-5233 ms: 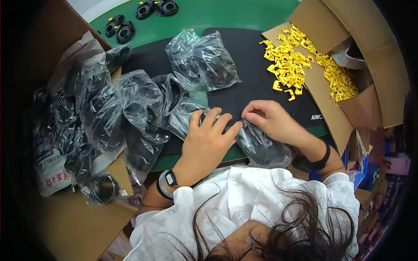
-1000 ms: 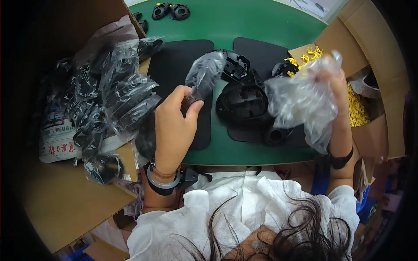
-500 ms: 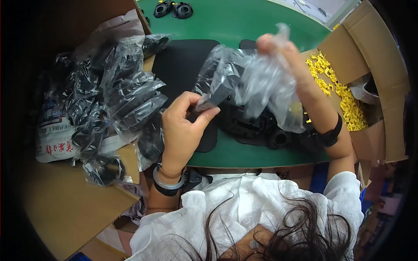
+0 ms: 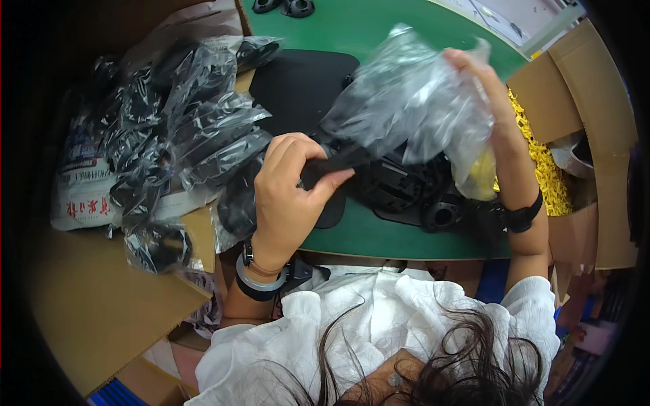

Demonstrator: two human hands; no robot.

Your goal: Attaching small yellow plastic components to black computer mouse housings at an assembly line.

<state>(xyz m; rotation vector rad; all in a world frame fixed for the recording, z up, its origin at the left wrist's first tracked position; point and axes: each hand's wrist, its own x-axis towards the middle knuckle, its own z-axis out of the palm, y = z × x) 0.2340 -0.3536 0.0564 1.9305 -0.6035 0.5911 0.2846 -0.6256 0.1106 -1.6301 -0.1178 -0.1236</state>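
Observation:
My left hand (image 4: 290, 186) is closed, thumb and fingers pinching a black part (image 4: 342, 157) smeared by motion, whose kind I cannot make out. To its right and farther away, my right hand (image 4: 477, 74) grips crumpled clear plastic bags (image 4: 420, 101). They hang over the dark part and reach down past my right wrist. Beneath them, black moulded plastic parts (image 4: 396, 186) lie on the table, one with a round opening. My right fingers are partly hidden by the plastic.
At left, an open cardboard box (image 4: 115, 298) holds newspaper (image 4: 84, 203) and several bagged black parts (image 4: 196, 128). A black mat (image 4: 291, 88) lies on the green table (image 4: 379, 27). Small yellow pieces (image 4: 538, 162) fill a cardboard box (image 4: 602, 135) at right.
My right hand has moved right and slightly nearer, spreading the clear plastic. The dark part at my left fingers now sticks out of the plastic. The whole view has shifted slightly.

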